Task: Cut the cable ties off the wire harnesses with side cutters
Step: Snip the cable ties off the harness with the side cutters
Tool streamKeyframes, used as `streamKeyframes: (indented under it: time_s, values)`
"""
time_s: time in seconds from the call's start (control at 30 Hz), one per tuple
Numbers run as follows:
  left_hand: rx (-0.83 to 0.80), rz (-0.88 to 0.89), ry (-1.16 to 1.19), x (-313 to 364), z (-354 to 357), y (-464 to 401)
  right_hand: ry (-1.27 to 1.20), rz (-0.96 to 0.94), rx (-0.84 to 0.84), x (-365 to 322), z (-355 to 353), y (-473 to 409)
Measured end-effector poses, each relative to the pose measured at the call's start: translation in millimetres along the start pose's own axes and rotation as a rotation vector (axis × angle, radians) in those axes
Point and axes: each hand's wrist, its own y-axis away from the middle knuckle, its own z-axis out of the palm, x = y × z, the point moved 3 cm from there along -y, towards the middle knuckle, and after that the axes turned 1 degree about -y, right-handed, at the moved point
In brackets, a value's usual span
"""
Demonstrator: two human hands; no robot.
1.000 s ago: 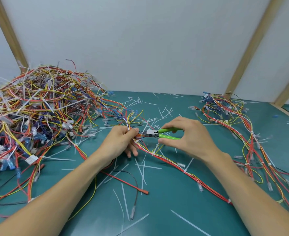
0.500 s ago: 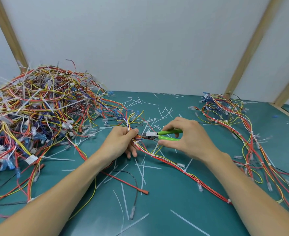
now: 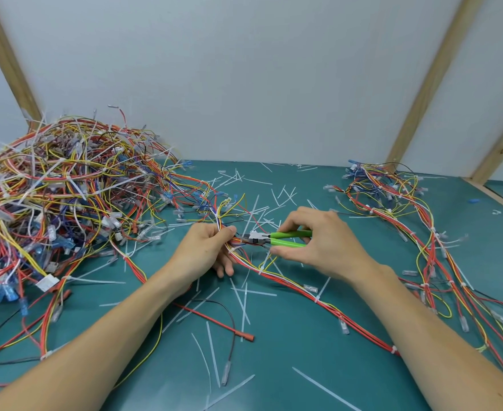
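the left hand (image 3: 207, 247) pinched a wire harness (image 3: 288, 281) between thumb and curled fingers near the middle of the green mat (image 3: 303, 366), with the wires fanning up and out above the thumb. the right hand (image 3: 318, 241) gripped the side cutters (image 3: 277, 238) by the two green handles, thumb under the lower handle and fingers curled over the upper one. the handles lay close together and nearly level, pointing right. the cutter head sat against the harness just right of the left thumb; whether the blades had closed on a cable tie could not be told, as the tip was hidden among the wires. from the left hand the held harness ran down and right across the mat, passing under the right forearm, with white ties around it at intervals. a large tangled heap of harnesses (image 3: 60, 209) in red, yellow, blue and white filled the left side of the mat, against the white wall (image 3: 244, 84). a smaller, looser group of harnesses (image 3: 407, 221) lay along the right side. cut tie pieces (image 3: 244, 295) were scattered over the mat between and in front of the hands. a loose red wire (image 3: 214, 320) with a capped end lay below the left wrist.
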Motion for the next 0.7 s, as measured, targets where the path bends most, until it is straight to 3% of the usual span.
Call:
streamKeyframes:
  time_s: [0.7]
  values:
    - [0.001,-0.012,0.023,1.8,1.3,1.0,-0.004,0.011,-0.008,0.2,1.7,0.5]
